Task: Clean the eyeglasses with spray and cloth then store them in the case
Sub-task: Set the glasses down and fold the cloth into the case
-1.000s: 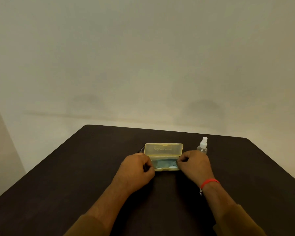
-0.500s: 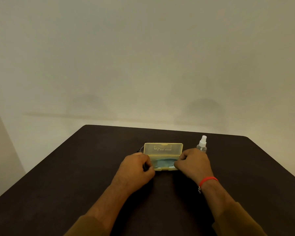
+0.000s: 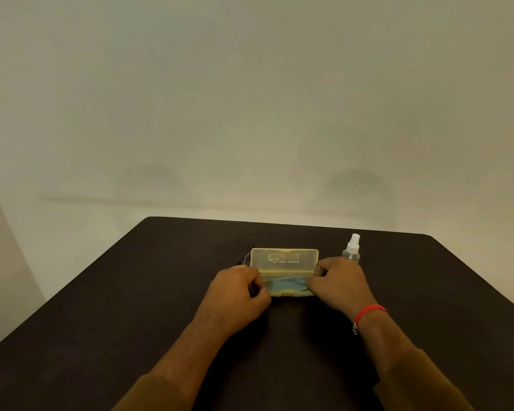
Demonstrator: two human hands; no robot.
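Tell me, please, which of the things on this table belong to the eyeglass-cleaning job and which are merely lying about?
Belonging to the job:
yellow case, lid open
blue cloth inside the case
spray bottle, upright, right of the case
dark thin item behind the case's left end, possibly the eyeglasses; too small to tell

Merely lying about:
nothing that shows; only the dark table itself

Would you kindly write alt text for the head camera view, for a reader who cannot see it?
Two hands, the left hand and right hand, grip the ends of an open yellow case on a dark table. A blue cloth lies inside the case, and a clear spray bottle stands upright behind the right hand.
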